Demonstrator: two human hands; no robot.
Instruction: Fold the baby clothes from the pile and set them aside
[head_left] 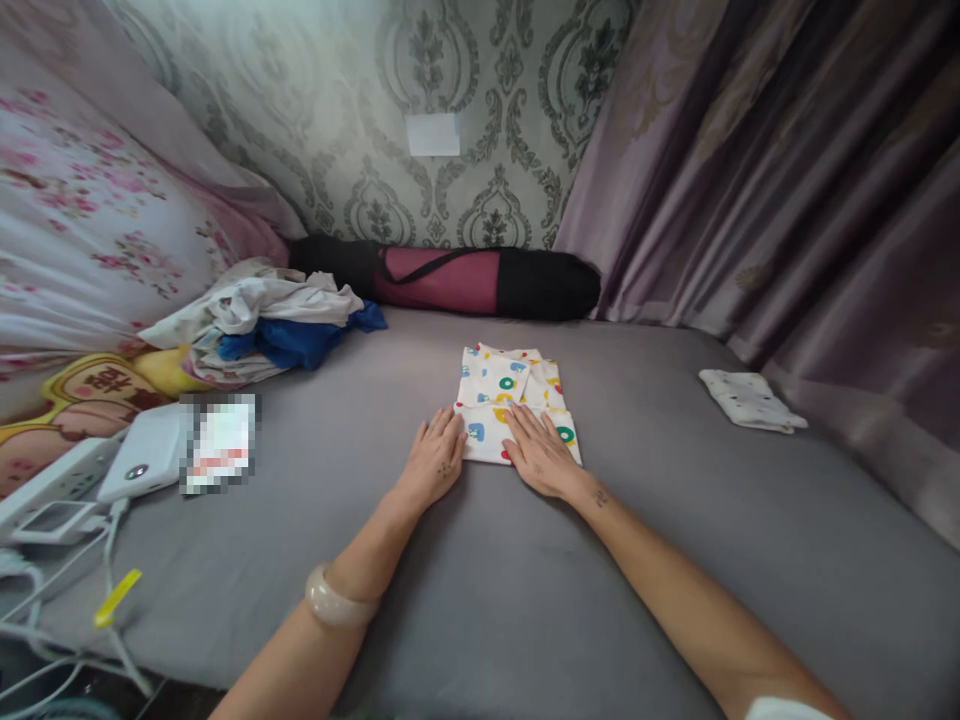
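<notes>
A white garment [487, 445] with colourful prints lies folded on the grey sheet in front of me; its exact kind does not show. My right hand [544, 450] rests flat on its near part, fingers stretched forward. Beside the left edge of the cloth, my left hand [437, 458] lies palm down, its fingertips at the fabric's side. Neither hand grips anything. The far part of the garment shows overlapping layers, with one flap lying across the middle.
A small folded white cloth [752, 400] lies at the right. At the left are crumpled clothes [300, 325], a white power bank [146, 455], a power strip [64, 485] and cables. A black and maroon long bag [442, 282] lies along the wall.
</notes>
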